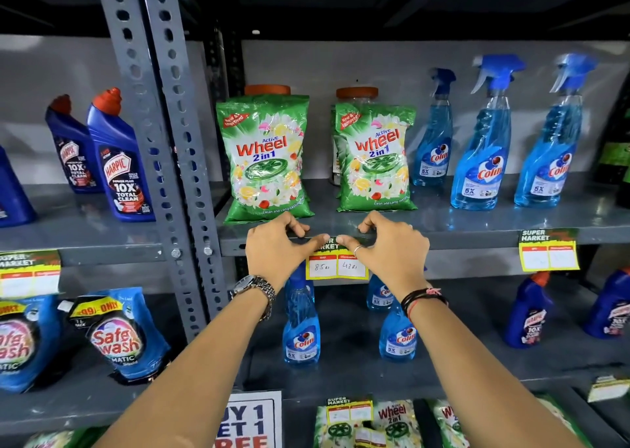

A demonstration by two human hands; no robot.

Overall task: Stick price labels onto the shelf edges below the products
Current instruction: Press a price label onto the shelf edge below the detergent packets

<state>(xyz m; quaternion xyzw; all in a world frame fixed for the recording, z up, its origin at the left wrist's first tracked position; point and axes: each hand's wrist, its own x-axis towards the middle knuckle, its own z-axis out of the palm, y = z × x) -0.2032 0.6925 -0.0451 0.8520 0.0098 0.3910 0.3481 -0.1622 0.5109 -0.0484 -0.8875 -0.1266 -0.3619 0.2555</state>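
A yellow price label [335,265] with handwritten prices hangs on the grey shelf edge [460,238], below two green Wheel detergent bags [266,156] [375,158]. My left hand [276,248] and my right hand [388,246] both press the label's top strip against the edge. Both thumbs lie on the label and the fingers curl over the shelf lip. The label's green header is mostly hidden by my hands.
Blue Colin spray bottles [484,147] stand to the right on the same shelf, above another label [549,251]. Harpic bottles [119,161] stand left of the grey perforated upright [170,141]. A label [29,272] hangs there too. More bottles and pouches fill the lower shelves.
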